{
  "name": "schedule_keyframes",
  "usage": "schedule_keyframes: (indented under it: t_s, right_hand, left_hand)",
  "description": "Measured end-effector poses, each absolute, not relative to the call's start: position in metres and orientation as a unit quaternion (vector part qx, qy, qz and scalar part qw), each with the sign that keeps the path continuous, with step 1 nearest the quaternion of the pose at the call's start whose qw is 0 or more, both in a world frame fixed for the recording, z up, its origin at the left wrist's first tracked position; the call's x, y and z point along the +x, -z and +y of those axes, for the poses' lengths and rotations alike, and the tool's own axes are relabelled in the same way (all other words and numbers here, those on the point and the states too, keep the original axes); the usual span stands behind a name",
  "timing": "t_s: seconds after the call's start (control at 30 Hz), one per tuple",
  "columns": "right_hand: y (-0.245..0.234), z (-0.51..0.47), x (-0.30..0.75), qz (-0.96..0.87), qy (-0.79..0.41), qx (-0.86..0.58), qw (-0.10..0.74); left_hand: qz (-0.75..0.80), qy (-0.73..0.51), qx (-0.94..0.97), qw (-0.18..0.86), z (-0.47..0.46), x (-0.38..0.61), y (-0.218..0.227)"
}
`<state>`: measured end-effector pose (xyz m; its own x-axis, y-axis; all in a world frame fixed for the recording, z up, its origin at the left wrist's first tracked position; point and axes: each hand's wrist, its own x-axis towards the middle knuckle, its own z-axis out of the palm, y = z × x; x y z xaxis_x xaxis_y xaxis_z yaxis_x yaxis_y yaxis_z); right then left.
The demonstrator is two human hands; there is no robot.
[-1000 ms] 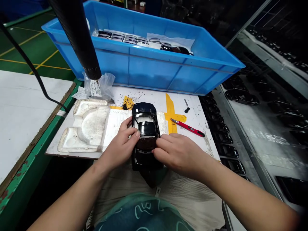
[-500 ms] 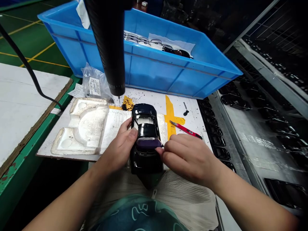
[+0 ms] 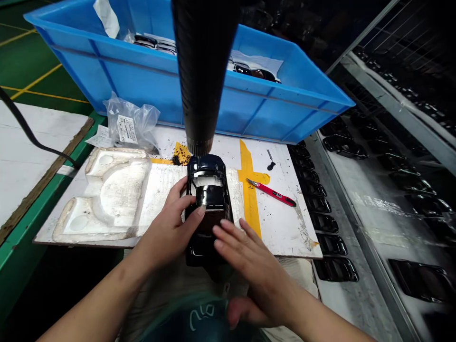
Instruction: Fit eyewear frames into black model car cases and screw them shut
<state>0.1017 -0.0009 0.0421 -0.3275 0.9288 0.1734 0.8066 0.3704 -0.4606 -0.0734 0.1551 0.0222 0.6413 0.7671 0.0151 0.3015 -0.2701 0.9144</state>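
Observation:
A glossy black toy car body [image 3: 207, 199] lies lengthwise on the white work board [image 3: 285, 223], its near end over the board's front edge. My left hand [image 3: 170, 228] grips its left side, thumb on the roof and fingers wrapped round. My right hand [image 3: 249, 266] hovers open over the car's rear end, fingers stretched out and apart, holding nothing. A thick black tool barrel [image 3: 202, 71] hangs from above, its tip just over the car's far end.
A big blue bin [image 3: 249, 107] with dark clear parts stands behind the board. A white foam mould [image 3: 107, 194] lies left, a plastic bag [image 3: 130, 121] behind it. A red-handled knife [image 3: 272, 192] rests right of the yellow tape. Rows of black car shells [image 3: 329, 223] fill the right.
My right hand has let go of its pinch at the car's rear window and spread open, sliding nearer to me. The hanging barrel has swung right, over the car's far end.

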Motion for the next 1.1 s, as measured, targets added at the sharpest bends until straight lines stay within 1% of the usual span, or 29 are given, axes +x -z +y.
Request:
schedule_keyframes:
  t_s: [0.07,0.13,0.23,0.37,0.43,0.57,0.67,0.8,1.1]
  right_hand:
    - [-0.037,-0.007,0.101,-0.743,-0.146,-0.601,0.256]
    - [-0.033,-0.009,0.1,-0.704,-0.161,-0.636,0.272]
    - [-0.028,-0.006,0.098,-0.69,-0.191,-0.636,0.287]
    - [-0.027,0.008,0.098,-0.69,-0.206,-0.622,0.307]
    - [-0.029,0.018,0.1,-0.702,-0.202,-0.614,0.299]
    - [-0.031,0.028,0.104,-0.724,-0.183,-0.604,0.278]
    - [-0.027,0.02,0.106,-0.714,-0.165,-0.618,0.284]
    - [-0.023,0.008,0.106,-0.707,-0.123,-0.633,0.29]
    - [-0.043,0.034,0.078,-0.743,-0.064,-0.637,0.194]
  left_hand:
    - [0.355,-0.248,0.769,0.47,0.152,-0.073,-0.023]
    - [0.374,-0.252,0.777,0.439,0.144,-0.075,-0.023]
    - [0.391,-0.236,0.796,0.397,0.127,-0.088,-0.022]
    - [0.318,-0.207,0.846,0.374,0.111,-0.107,-0.012]
    - [0.285,-0.21,0.863,0.359,0.109,-0.11,-0.009]
    - [0.27,-0.209,0.876,0.34,0.111,-0.106,-0.008]
    - [0.272,-0.209,0.881,0.325,0.111,-0.104,-0.007]
    - [0.278,-0.245,0.875,0.311,0.108,-0.106,-0.003]
    - [0.253,-0.296,0.858,0.335,0.113,-0.11,0.001]
